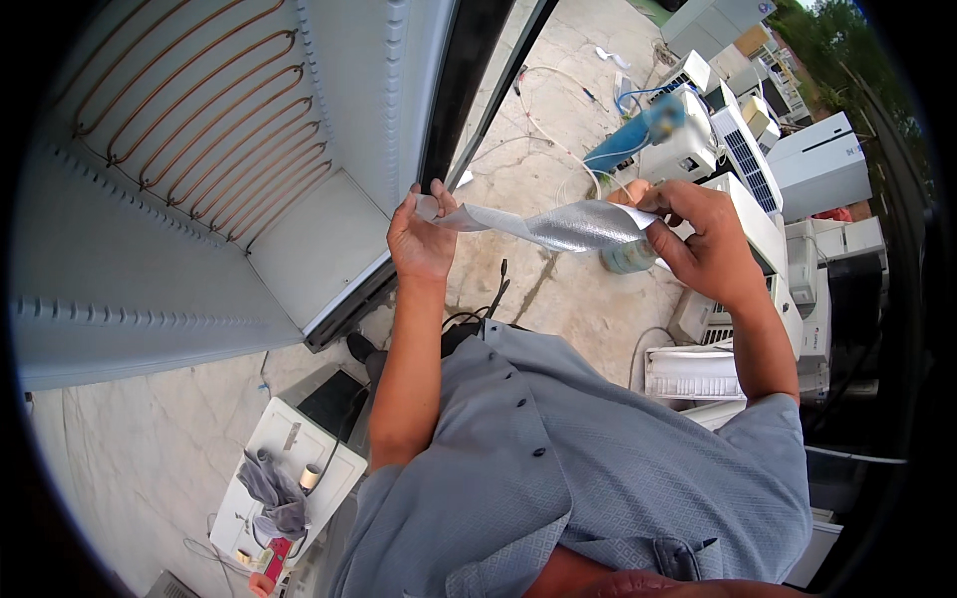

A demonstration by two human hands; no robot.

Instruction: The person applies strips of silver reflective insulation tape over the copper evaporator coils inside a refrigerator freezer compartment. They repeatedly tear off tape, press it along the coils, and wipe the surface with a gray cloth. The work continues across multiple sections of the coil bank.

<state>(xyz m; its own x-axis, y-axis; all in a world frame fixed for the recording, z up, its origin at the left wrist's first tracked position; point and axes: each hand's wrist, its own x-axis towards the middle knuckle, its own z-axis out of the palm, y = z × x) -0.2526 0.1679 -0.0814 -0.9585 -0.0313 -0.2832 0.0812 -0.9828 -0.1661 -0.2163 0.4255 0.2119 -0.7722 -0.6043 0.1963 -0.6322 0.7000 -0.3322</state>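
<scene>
Your left hand (421, 237) is raised in front of you with thumb and fingers pinched together on the free end of a strip of silver foil tape (558, 225). Your right hand (703, 239) is closed around the tape roll (630, 255), fingers curled over the top of it, so most of the roll is hidden; only its pale lower edge shows beneath your fingers.

The strip is pulled between the two hands. Its long axis runs nearly level from left to right, rising slightly in the middle and twisting near the left pinch, where it narrows. From your left hand the tape leads off to the right; from your right hand it leads off to the left. Both hands are on it, one at each end, and neither is nearer than the other.

Beyond your left hand, up and to the left, stands the open white cabinet (199, 199) with copper coil (209, 120) looping across its inner wall. Its dark door edge (469, 90) is just above that hand. Beyond your right hand lie stacked white air-conditioner units (758, 169) on the concrete floor (558, 120). Below, by your left elbow, a white box (334, 463) carries a grey rag (274, 493).
</scene>
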